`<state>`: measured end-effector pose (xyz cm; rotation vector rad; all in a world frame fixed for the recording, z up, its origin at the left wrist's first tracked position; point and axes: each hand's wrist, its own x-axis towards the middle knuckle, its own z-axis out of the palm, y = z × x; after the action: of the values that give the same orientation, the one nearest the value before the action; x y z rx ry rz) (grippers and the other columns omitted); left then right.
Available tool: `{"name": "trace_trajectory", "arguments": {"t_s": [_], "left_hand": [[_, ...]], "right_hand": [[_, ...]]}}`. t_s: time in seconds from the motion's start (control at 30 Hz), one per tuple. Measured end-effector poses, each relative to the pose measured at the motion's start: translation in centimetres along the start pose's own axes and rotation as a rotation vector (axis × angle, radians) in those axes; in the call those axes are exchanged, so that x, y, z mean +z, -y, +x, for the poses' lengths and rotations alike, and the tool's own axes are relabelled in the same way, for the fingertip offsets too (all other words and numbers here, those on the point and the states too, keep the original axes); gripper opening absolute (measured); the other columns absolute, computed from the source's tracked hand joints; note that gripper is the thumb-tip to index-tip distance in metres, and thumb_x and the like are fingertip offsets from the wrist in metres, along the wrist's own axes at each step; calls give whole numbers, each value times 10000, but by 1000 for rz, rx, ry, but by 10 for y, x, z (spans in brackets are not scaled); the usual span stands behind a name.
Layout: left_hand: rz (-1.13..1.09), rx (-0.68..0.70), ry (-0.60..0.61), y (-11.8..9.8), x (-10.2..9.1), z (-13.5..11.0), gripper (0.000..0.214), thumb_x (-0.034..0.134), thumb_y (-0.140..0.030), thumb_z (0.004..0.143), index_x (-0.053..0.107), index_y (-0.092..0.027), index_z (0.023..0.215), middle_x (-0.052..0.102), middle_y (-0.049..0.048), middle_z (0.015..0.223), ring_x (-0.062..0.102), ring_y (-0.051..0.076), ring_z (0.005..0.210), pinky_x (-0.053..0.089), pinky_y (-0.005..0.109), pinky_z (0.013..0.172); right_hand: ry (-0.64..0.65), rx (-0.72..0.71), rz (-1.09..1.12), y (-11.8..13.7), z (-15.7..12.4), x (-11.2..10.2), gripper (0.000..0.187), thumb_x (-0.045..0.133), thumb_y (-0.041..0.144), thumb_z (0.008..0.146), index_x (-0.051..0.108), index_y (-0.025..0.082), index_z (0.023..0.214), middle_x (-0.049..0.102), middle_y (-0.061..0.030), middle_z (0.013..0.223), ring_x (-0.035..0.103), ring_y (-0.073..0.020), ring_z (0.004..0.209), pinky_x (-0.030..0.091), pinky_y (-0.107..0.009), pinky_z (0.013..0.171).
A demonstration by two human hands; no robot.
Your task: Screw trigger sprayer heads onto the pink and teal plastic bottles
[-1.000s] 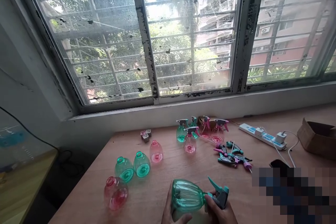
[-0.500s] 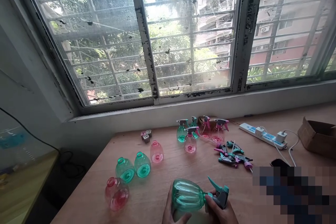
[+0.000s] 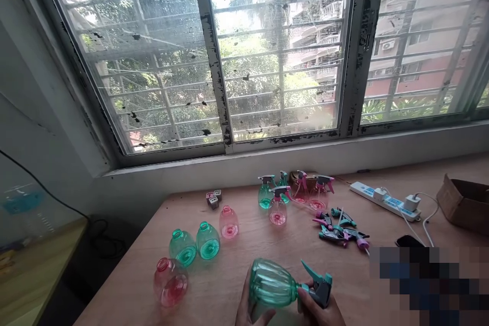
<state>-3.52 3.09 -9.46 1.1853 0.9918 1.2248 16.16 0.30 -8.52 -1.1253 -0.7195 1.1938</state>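
A green clear spray bottle lies sideways between my two hands, its base toward the left. My left hand is wrapped around the bottle's body near the base. At the neck, my right hand grips the grey and teal spray head, whose trigger points up. The head sits at the bottle's mouth; how tightly it is screwed on cannot be seen. To the left stand open bottles without heads: two green ones, a pink one and a darker pink one.
Several bottles with spray heads stand near the window wall. A pile of loose spray heads lies to the right. Beyond it are a power strip with cables, a dark phone and a cardboard box. Small blocks sit at the back left.
The view has shifted slightly. Both hands keep hold of the bottle and its spray head, which are nearly in the same place.
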Motion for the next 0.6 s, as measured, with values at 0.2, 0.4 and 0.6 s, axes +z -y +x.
{"name": "trace_trajectory", "arguments": {"t_s": [0.2,0.4,0.6], "left_hand": [[27,-79,-25,-3,-2,0,985,824,-613,593,512,-157,1409,473,159,1522,362,389,1438,290,436,1202],[-21,-33,16,1,2,1,1002,868,-535,566,481,-226,1437,520,113,1495,417,363,1413,309,436,1196],[47,-48,-20,1,-1,1,1002,805,-660,575,524,-164,1399,527,152,1479,408,392,1411,328,434,1184]], "right_hand": [[-50,4,3,9,-6,7,520,796,669,610,621,204,765,638,18,480,529,-158,433,354,-266,464],[-46,-52,64,10,-5,7,501,818,642,600,632,195,728,638,16,471,536,-153,428,346,-263,459],[-66,-9,39,4,-4,7,537,817,662,575,624,201,775,634,22,464,514,-142,399,336,-249,446]]}}
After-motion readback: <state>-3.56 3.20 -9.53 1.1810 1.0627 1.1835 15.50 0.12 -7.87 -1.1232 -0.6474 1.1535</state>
